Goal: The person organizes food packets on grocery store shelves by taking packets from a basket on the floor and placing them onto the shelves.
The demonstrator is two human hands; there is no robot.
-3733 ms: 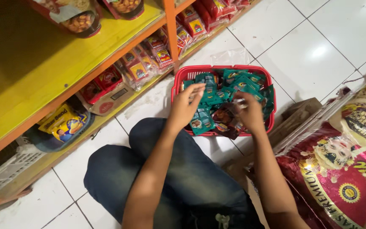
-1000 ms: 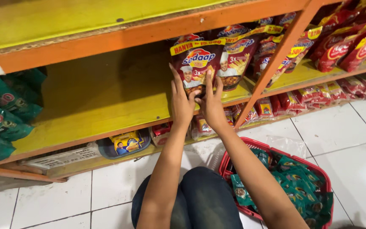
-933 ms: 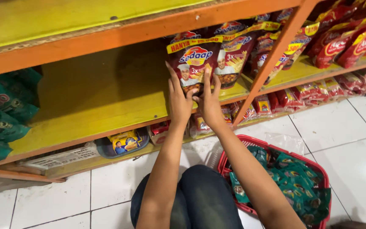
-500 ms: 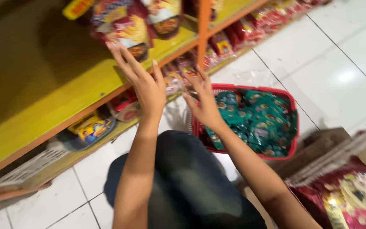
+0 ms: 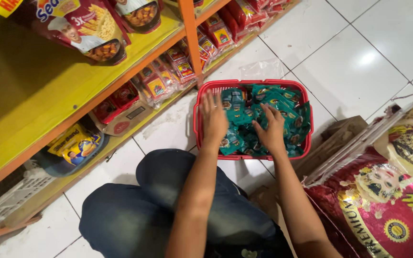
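Both hands have come down from the upper shelf, where a moment ago they were pressed against the tall snack bags, and now reach into the red basket [image 5: 198,125] on the white tile floor. The left hand [image 5: 213,117] lies flat, fingers spread, on the green sachets [image 5: 283,112] at the basket's near-left side; the right hand [image 5: 269,130] rests with fingers curled over the sachets beside it, the 2 hands a little apart. Whether either has closed on a sachet cannot be told. So the work has gone back from shelf to basket, seemingly for another handful. Above and left of the hands stands the yellow shelf [image 5: 34,95]; right of the right forearm lies a large red sack [image 5: 388,200].
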